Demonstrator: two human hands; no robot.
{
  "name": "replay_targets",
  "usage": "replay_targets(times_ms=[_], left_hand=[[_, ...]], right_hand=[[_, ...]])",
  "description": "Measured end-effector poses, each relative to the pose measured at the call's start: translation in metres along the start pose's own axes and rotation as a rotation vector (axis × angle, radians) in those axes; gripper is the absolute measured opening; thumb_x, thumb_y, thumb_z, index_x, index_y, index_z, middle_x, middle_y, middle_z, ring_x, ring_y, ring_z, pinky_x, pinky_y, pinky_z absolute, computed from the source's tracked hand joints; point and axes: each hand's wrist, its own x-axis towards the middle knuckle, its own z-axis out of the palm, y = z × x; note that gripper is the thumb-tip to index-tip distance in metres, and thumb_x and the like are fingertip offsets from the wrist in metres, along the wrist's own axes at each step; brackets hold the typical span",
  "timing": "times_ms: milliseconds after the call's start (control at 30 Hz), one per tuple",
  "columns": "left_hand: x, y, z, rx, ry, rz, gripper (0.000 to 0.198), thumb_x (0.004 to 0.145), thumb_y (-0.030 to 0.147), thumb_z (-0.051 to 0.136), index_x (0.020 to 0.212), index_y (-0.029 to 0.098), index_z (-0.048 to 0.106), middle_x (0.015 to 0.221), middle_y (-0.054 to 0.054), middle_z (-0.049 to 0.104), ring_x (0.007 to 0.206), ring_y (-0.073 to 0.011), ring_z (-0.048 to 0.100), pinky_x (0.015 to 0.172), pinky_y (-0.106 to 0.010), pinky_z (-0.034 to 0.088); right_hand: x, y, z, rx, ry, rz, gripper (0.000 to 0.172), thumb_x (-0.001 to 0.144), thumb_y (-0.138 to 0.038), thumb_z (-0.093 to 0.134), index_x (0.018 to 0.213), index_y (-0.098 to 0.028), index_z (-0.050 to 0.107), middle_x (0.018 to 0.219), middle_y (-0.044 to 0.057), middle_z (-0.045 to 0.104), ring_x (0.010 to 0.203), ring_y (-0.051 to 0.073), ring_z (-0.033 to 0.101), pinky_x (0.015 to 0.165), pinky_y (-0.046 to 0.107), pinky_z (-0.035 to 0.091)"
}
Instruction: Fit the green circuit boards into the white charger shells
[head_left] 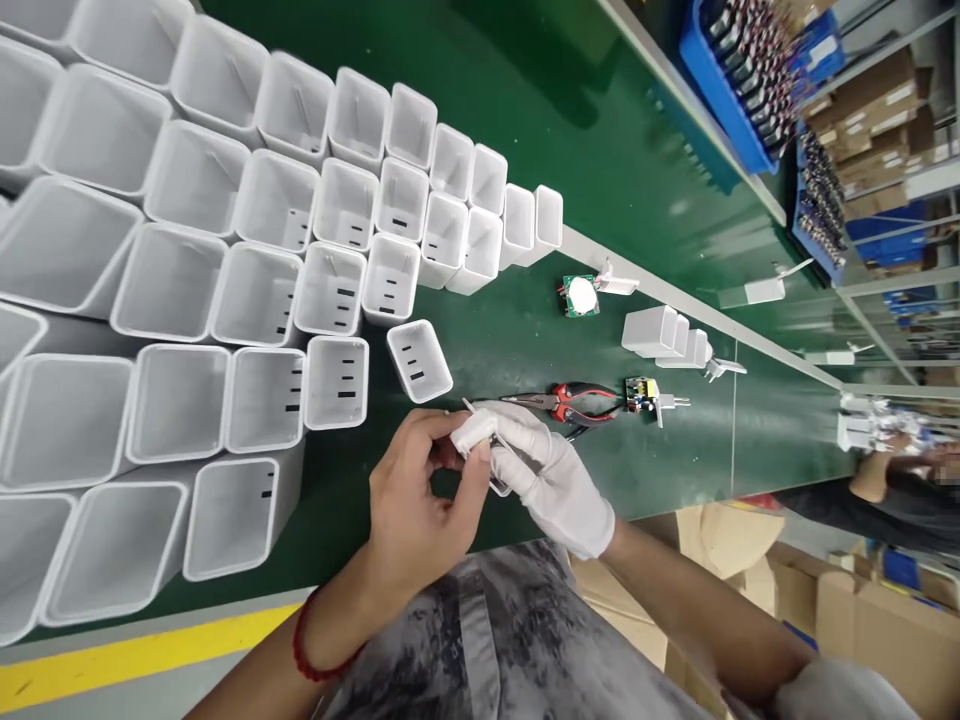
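Note:
Bare and with its thumb and fingers closed, my left hand (420, 490) pinches a small white plastic part (474, 432). My right hand (551, 480), in a white glove, grips the same part from the other side. A thin metal-like edge shows below it between the hands; the fingers hide the rest. Just beyond the gloved hand lie red-and-black pliers (581, 403), their jaws pointing left. A single white housing (420, 362) with slots in its base stands above my left hand.
Rows of open white housings (180, 400) fill the left of the green table (525, 110). Circuit boards (581, 296) and closed white housings (654, 330) lie right of centre. Blue trays (731, 90) stand at the upper right. A person's arm (870, 478) shows at far right.

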Motion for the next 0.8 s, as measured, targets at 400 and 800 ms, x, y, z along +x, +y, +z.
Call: replay_targets(times_ms=[400,800], left_hand=[[0.0,-0.009,0.003,0.008,0.011,-0.022,0.013,0.089,0.025,0.063,0.099,0.02,0.058,0.082,-0.001,0.059,0.064,-0.0114,0.058,0.061,-0.026,0.052],[0.002,0.024,0.008,0.293,-0.094,0.516,0.053,0.083,0.013,0.065,0.133,0.015,0.049,0.119,-0.016,0.059,0.101,-0.0229,0.062,0.084,-0.038,0.057]], right_hand=[[-0.009,0.025,0.006,0.413,0.16,0.097,0.043,0.094,-0.05,0.056,0.132,-0.03,0.062,0.133,0.006,0.064,0.124,0.026,0.058,0.111,0.05,0.041],[-0.002,0.018,-0.005,0.031,0.11,-0.132,0.044,0.083,-0.037,0.068,0.125,-0.023,0.063,0.115,0.009,0.069,0.106,0.026,0.063,0.1,0.047,0.048]])
